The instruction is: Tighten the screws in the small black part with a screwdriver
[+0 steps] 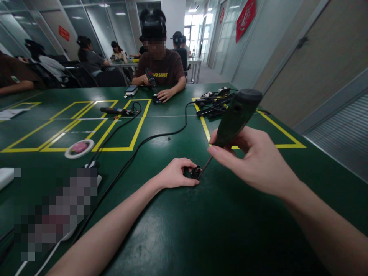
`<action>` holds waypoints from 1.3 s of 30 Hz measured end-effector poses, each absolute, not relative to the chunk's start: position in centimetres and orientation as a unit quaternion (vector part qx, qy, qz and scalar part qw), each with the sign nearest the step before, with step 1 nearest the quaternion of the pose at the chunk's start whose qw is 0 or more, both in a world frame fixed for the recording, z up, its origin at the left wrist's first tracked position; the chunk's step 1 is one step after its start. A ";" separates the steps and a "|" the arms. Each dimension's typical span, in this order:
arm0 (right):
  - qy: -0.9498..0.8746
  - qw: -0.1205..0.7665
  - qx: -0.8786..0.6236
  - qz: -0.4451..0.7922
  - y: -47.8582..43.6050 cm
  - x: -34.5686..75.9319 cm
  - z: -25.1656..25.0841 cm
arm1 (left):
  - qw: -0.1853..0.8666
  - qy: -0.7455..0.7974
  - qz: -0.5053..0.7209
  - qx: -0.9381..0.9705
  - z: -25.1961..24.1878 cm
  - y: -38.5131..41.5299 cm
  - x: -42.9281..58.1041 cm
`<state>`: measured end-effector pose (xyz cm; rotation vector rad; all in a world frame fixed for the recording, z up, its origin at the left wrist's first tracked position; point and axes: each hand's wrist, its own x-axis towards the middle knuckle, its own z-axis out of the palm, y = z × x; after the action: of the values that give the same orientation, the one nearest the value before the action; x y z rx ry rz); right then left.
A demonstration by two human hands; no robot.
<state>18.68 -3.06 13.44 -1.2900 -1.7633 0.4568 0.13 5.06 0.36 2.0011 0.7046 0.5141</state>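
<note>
My right hand [255, 157] is wrapped round a dark green electric screwdriver [234, 117], held tilted with its thin bit pointing down and left. The bit's tip touches a small black round part [196, 172] that rests on the green table [201, 230]. My left hand [175, 174] lies on the table with its fingers curled and pinched round that small part, holding it in place. A black cable [161, 135] runs across the table behind my left hand.
Across the table a person in a brown shirt [161, 73] holds another screwdriver. Yellow tape lines [135, 134], a white and pink disc [79, 148], a second tool [116, 111] and a heap of black cables [214, 102] lie on the table. Other people sit at the back left.
</note>
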 end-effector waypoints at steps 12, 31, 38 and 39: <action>-0.705 0.445 -0.524 0.176 -3.2 18.8 13.2 | 0.455 0.290 0.210 0.816 0.2 5.1 0.1; -0.702 0.449 -0.524 0.176 -3.1 18.7 13.4 | 0.459 0.284 0.209 0.815 0.0 5.3 0.0; -0.699 0.439 -0.537 0.177 -3.1 18.6 13.5 | 0.453 0.286 0.210 0.818 0.3 5.1 0.1; -0.695 0.446 -0.534 0.181 -3.1 18.6 13.5 | 0.453 0.287 0.209 0.818 0.3 5.1 0.1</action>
<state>18.60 -3.14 13.46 -1.3223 -1.7216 0.4487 0.11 5.12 0.28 2.0199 0.7092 0.5152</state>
